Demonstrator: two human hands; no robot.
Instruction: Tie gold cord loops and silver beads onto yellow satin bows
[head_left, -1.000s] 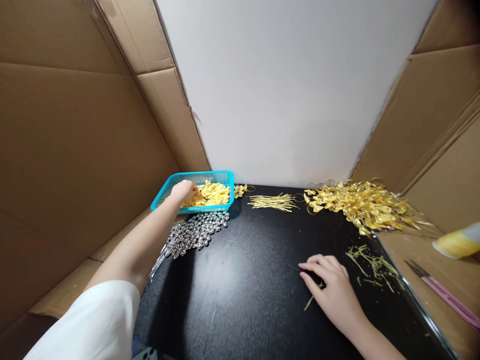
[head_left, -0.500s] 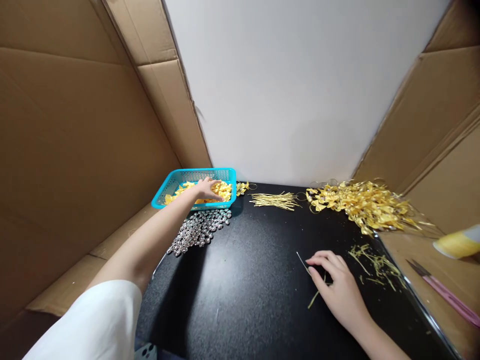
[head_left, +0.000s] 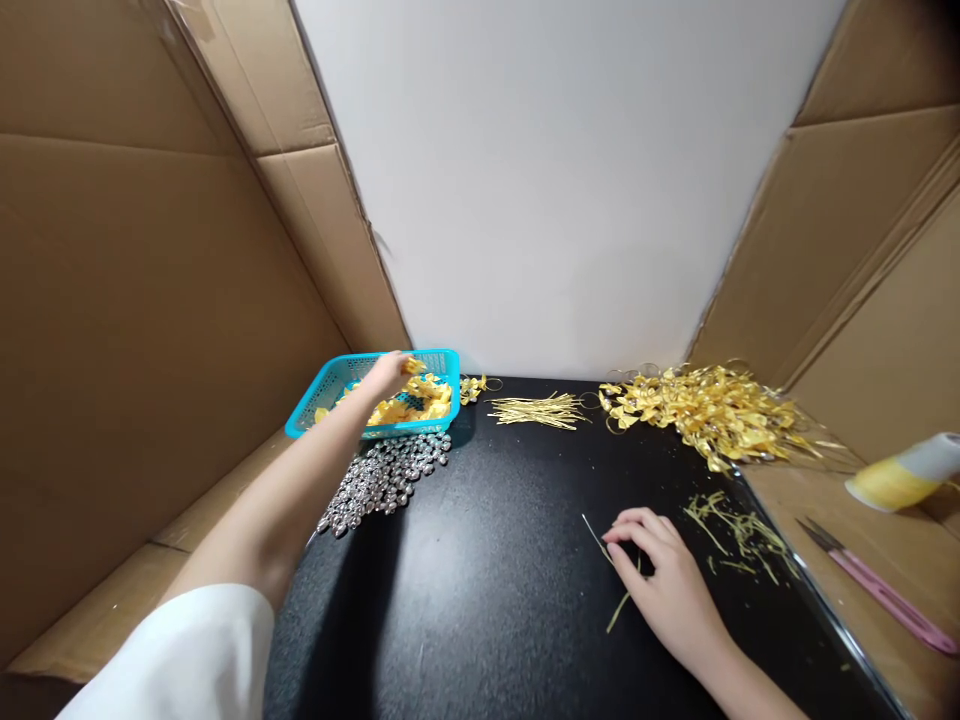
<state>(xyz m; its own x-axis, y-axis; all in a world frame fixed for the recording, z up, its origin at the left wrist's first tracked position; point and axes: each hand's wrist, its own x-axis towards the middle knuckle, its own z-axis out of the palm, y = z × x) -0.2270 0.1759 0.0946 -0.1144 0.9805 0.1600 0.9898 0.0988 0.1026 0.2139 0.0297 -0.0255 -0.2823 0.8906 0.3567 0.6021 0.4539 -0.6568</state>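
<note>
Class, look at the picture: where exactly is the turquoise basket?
The turquoise basket sits at the far left of the black table, behind the silver beads, with the left hand reaching into it.

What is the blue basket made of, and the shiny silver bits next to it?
The basket looks like plastic: bright turquoise, with mesh walls full of tiny holes. The silver bits glint like polished metal, though they might be silver-coated plastic; they are too small to tell. The left hand is over the basket, pinching a yellow piece.

Black tabletop showing fine-speckled, slightly glossy. Basket looking perforated turquoise plastic. Beads gleaming silvery, metallic. Ribbon pieces shining gold foil. Side walls appearing matt brown cardboard.
</note>
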